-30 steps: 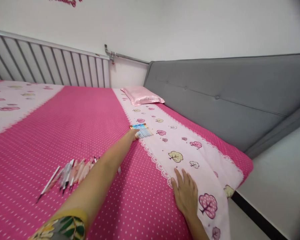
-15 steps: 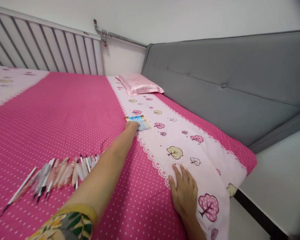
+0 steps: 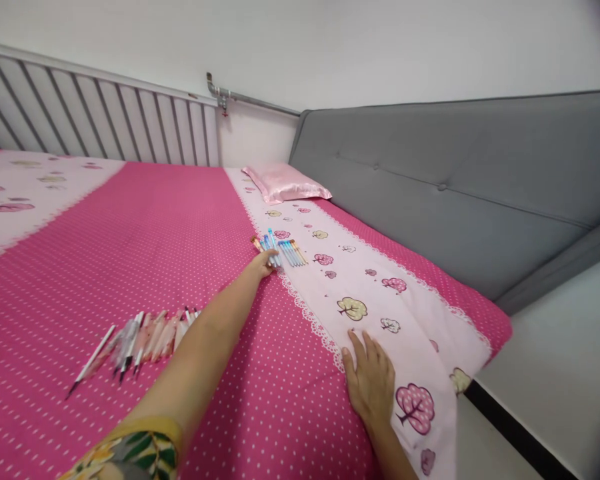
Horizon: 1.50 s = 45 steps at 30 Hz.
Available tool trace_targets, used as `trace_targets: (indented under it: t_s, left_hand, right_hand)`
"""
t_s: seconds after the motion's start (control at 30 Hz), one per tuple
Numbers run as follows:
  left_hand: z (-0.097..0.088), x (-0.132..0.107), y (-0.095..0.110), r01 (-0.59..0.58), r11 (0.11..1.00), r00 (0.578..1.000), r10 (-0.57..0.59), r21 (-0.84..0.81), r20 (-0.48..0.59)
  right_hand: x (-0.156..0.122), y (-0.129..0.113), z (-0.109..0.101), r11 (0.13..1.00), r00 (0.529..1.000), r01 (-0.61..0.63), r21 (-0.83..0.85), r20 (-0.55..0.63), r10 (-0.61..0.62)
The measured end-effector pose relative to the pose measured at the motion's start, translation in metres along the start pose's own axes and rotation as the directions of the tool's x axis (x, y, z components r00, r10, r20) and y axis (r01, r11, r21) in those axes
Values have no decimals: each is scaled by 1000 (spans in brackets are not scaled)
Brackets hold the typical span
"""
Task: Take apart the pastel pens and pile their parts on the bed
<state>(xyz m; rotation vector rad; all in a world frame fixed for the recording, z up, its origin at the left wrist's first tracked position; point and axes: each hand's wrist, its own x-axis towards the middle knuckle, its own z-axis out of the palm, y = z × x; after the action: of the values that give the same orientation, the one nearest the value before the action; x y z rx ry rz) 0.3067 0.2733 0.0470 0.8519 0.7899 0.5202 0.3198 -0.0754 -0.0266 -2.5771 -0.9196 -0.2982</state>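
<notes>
Far out on the bed, my left hand (image 3: 265, 263) is closed around a small bunch of slim pen-like sticks (image 3: 270, 240) with blue and brown ends, which fan out at different angles. Just right of it, several more of these sticks (image 3: 293, 253) lie side by side on the light pink strip of the bedsheet. My fingers partly hide the bunch. Nearer to me, my right hand (image 3: 371, 377) rests flat on the sheet with its fingers somewhat spread, holding nothing.
Left of my left forearm lie white sticks with dark tips (image 3: 131, 347) and pinkish, plastic-looking pieces (image 3: 156, 337). A pink satin pillow (image 3: 287, 183) sits by the grey padded headboard (image 3: 420, 160). A white radiator (image 3: 110, 113) stands behind the bed.
Some sticks at the left of the row are now bunched, tilted and apart from the others in my left hand. The right hand stays put. The view has shifted slightly left and up.
</notes>
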Motion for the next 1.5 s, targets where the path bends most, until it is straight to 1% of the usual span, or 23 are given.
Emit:
trace_targets:
  t_s: [0.03,0.2,0.3,0.37,0.47,0.67,0.7,0.73,0.77,0.8,0.83,0.9,0.97,1.0,1.07,1.13,1.2,1.27,1.3,1.37,1.4,1.43,1.5]
  left_hand:
    - [-3,-5,0,18,999,1000,-18,-42,3]
    - [-18,-41,2,5,999,998,-3,-34,58]
    - [-33,-73,12,-15,999,996,18,-31,92]
    - [-51,-101,21,-35,999,994,37,-19,98]
    - [-92,-153,32,-61,998,995,59,27,81]
    - [-198,-273,48,-36,980,998,45,198,-42]
    - [-213,-289,50,-22,936,997,47,352,-60]
    - [-227,-303,51,-11,863,996,53,505,-68]
    - [-238,-314,53,-1,757,995,67,653,-75]
    - [-247,-322,54,2,627,993,93,779,-77]
    - [-253,-328,55,0,513,991,117,858,-70]
    - [-259,-333,57,20,273,977,198,962,-77]
    - [-259,-333,56,98,55,947,301,994,-110]
    - [-258,-332,55,151,-30,927,352,988,-131]
    - [-255,-330,52,225,-134,891,429,965,-149]
    - [-253,-329,48,247,-173,873,467,954,-141]
    - [-253,-331,45,251,-211,863,492,945,-120]
    - [-254,-333,42,244,-258,861,501,935,-87]
    - [-254,-335,41,234,-296,863,502,926,-57]
    - [-253,-337,38,205,-400,869,495,893,22]
    - [-252,-338,36,187,-451,871,487,873,65]
    - [-250,-338,34,170,-492,872,478,854,102]
    - [-245,-338,29,127,-536,874,458,834,161]
  right_hand:
    - [0,0,0,1000,1000,-1,3,2,1]
    - [-2,0,1,1000,1000,3,0,6,-3]
    - [-4,2,1,1000,1000,14,-16,7,-14]
    - [-6,3,2,999,1000,26,-33,4,-26]
    - [-8,6,4,997,999,43,-61,5,-43]
    - [-10,14,7,994,999,43,-98,35,-39]
    - [-11,15,8,994,998,47,-103,43,-43]
    - [-11,16,8,993,998,48,-107,53,-42]
    - [-11,17,8,993,998,42,-110,60,-36]
    - [-12,17,7,993,998,35,-111,65,-28]
    - [-12,17,7,993,997,31,-112,71,-23]
    - [-14,15,6,992,996,28,-120,89,-17]
    - [-16,14,4,991,994,21,-132,111,-6]
    - [-16,13,3,991,992,9,-134,127,8]
    - [-16,11,0,991,983,-34,-127,174,56]
    - [-14,5,-5,989,966,-95,-115,229,120]
    - [-10,-9,-14,980,947,-172,-103,256,194]
    - [-7,-37,-26,969,939,-241,-59,237,248]
    - [-7,-57,-32,975,947,-221,-10,234,218]
    - [-12,-107,-45,981,972,-49,189,234,3]
    - [-16,-135,-51,947,960,57,316,244,-139]
    - [-21,-165,-55,900,929,152,409,253,-271]
    - [-33,-221,-59,781,824,366,506,213,-525]
